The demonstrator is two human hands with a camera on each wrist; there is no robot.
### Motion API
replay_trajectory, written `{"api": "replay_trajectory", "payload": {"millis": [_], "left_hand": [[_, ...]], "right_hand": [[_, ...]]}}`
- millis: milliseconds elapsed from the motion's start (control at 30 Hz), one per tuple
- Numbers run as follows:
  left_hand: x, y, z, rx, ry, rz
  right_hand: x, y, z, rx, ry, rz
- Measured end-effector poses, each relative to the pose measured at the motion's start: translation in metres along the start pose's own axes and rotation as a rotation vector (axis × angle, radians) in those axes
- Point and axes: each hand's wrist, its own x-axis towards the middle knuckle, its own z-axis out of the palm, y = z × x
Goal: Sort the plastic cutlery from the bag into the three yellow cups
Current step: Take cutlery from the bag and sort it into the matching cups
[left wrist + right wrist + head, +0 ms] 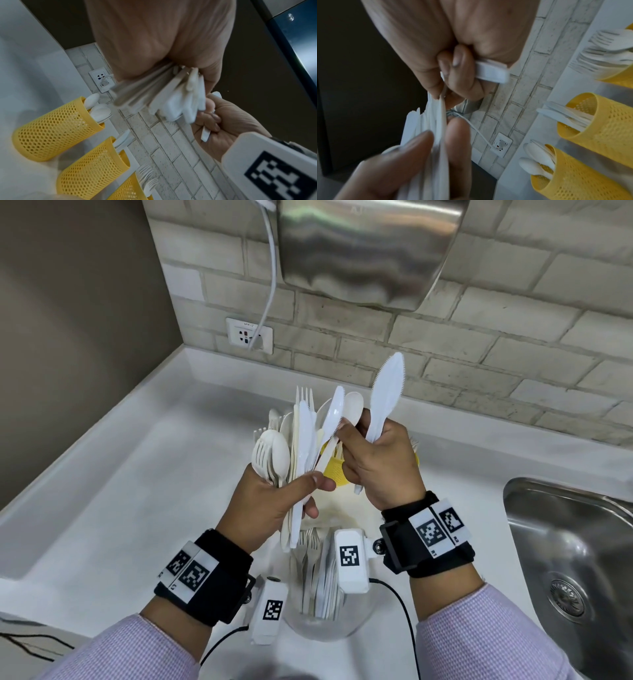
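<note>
**A:** Nearest you, a clear bag of cutlery lies on the bench. Above it your left hand grips a mixed bunch of cutlery. Your right hand curls round one knife and pinches a second knife out of the bunch.

**B:** So which step?

**A:** I judge picking out knives. Next, free that second knife and drop both in the knife cup.

**B:** Where are the cups?

**A:** Beyond your hands. The head view shows only a yellow sliver; the left wrist view shows all three: spoon cup farthest, the knife cup in the middle, fork cup nearest.
</note>
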Motion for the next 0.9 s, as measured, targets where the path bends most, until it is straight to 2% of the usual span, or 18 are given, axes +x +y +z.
{"api": "replay_trajectory", "payload": {"millis": [133, 267, 367, 533, 700, 800, 900], "left_hand": [[0.000, 0.002, 0.001, 0.048, 0.002, -0.048], [0.001, 0.000, 0.003, 0.040, 0.016, -0.016], [0.003, -0.002, 0.003, 0.044, 0.082, 0.006], [0.004, -0.007, 0.002, 0.031, 0.127, 0.047], [0.004, -0.010, -0.001, 0.073, 0.184, 0.066], [0.004, -0.009, 0.000, 0.058, 0.165, 0.057], [0.004, -0.008, 0.001, 0.021, 0.140, 0.059]], "right_hand": [[0.002, -0.003, -0.002, -0.158, 0.054, -0.060], [0.002, -0.001, 0.004, -0.163, 0.162, -0.091], [0.002, 0.004, 0.008, -0.167, 0.255, -0.105], [0.004, 0.008, 0.013, -0.229, 0.325, -0.143], [0.005, 0.006, 0.012, -0.135, 0.419, -0.099], [0.005, 0.003, 0.010, -0.072, 0.442, -0.034], [0.002, -0.001, 0.010, 0.104, 0.348, 0.007]]}}
